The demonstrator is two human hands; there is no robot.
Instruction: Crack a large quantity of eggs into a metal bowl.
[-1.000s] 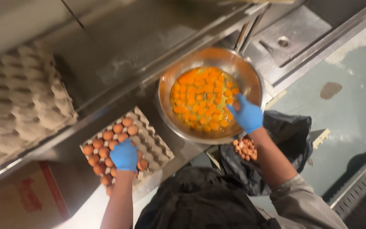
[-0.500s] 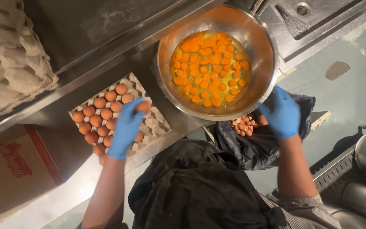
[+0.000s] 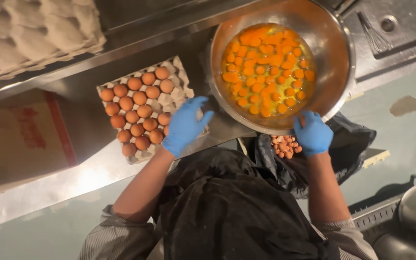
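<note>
A: Entry, head view. Left hand [image 3: 185,126], blue glove, lies over the near right corner of the egg tray [image 3: 179,77]. Fingers [image 3: 199,103] are spread and loosely curled, palm down. Whether it has an egg under the palm, I cannot tell; the glove hides that spot.

B: Tray contents?

A: Brown eggs [image 3: 136,113] fill the left and middle cups. The cups along the right side, next to the hand, are bare pulp. Tray sits on the steel worktop [image 3: 87,168], just left of the bowl.

B: Right hand?

A: Right hand [image 3: 312,133], also gloved in blue, is at the near rim of the metal bowl [image 3: 335,53]. Fingers are bent and touch the rim's edge; it appears to hold nothing else, though the palm side is hidden.

B: Bowl?

A: Holds many cracked eggs, orange yolks [image 3: 266,67] crowded in clear white. It overhangs the worktop edge toward the person.

B: Below it?

A: A black bag [image 3: 352,144], open, with broken eggshells [image 3: 284,146] in it, directly under the right hand.

B: Surroundings?

A: Stack of empty pulp trays [image 3: 34,33] far left on a raised ledge. Cardboard box [image 3: 20,135] left of the egg tray. The person wears a dark apron [image 3: 232,207].
</note>
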